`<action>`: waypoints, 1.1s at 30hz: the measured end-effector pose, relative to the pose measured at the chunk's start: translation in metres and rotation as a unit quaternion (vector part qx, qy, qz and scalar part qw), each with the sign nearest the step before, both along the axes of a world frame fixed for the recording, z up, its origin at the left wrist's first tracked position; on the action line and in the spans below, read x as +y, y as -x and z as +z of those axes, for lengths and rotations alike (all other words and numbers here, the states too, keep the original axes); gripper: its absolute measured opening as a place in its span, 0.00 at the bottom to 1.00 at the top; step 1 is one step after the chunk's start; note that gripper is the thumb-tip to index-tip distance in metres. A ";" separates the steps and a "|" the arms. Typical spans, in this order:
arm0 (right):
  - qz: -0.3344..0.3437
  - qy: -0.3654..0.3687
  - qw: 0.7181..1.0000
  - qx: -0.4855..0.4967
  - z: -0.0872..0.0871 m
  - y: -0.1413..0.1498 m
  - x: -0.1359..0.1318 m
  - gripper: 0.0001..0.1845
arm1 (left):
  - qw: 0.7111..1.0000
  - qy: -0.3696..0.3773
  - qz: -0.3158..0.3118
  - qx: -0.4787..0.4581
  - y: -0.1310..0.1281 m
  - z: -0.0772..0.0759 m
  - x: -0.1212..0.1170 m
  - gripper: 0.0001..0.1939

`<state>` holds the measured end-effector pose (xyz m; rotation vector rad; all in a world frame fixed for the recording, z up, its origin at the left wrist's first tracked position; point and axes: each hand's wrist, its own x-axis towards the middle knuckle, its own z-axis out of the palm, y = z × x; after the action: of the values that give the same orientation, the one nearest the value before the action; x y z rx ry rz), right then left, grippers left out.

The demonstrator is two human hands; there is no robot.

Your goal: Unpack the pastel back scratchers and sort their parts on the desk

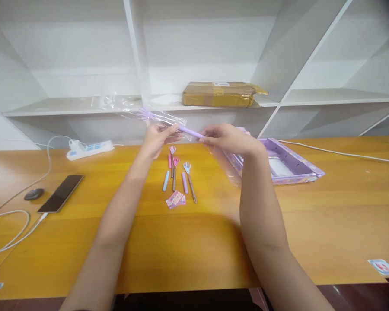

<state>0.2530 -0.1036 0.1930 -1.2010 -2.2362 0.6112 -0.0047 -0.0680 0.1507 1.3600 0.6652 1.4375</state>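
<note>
I have my left fingers wrapped round the lilac hand-shaped back scratcher near where shaft meets handle, and my right fingers pinching the handle's end, so it slants above the worktop; I judge the step to be handling it together with its clear plastic wrapping. Whatever follows calls for a firm hold on both ends, minding the loose film. That film fades against the pale shelf, so I can't tell whether the head is inside, and my right forearm hides part of the lilac box.
</note>
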 end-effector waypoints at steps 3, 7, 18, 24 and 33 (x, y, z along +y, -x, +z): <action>0.010 0.000 1.000 0.012 0.002 -0.007 -0.001 0.18 | 1.000 0.009 0.012 -0.005 0.003 0.002 0.000 0.24; 0.006 -0.017 1.000 0.000 0.004 -0.009 -0.002 0.18 | 1.000 0.011 0.008 -0.008 0.001 0.002 -0.001 0.24; -0.049 -0.079 0.993 0.069 0.005 0.011 -0.006 0.30 | 0.999 0.012 -0.025 -0.019 -0.004 0.001 -0.004 0.24; -0.067 -0.095 0.989 0.091 0.000 0.010 0.000 0.32 | 1.000 0.019 -0.019 -0.006 0.000 0.003 -0.005 0.22; -0.049 -0.092 0.984 0.143 -0.002 0.012 0.004 0.37 | 0.998 0.006 -0.057 0.014 -0.005 0.001 -0.009 0.25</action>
<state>0.2406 -0.1001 0.1907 -1.0504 -1.9352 0.4918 -0.0001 -0.0770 0.1519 1.3876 0.6033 1.3235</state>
